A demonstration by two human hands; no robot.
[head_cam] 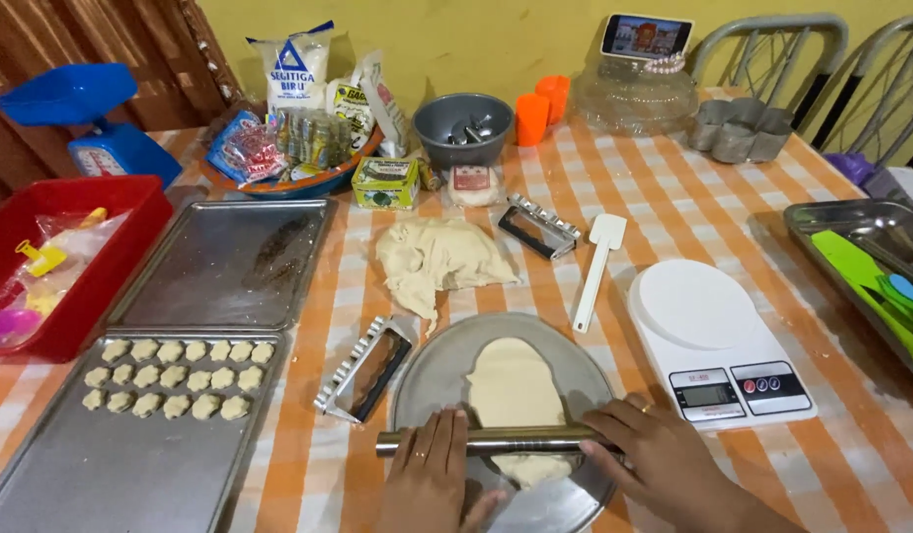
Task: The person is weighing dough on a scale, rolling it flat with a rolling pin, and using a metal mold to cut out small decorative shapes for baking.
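A metal rolling pin lies across a flattened sheet of pale dough on a round metal plate. My left hand rests flat on the pin's left part, and my right hand presses on its right end. A larger lump of dough sits on the checked tablecloth behind the plate. A metal cutter lies just left of the plate.
A baking tray with several shaped cookies is at the left, an empty tray behind it. A white kitchen scale, white spatula, second cutter, red bin and grey bowl surround the work area.
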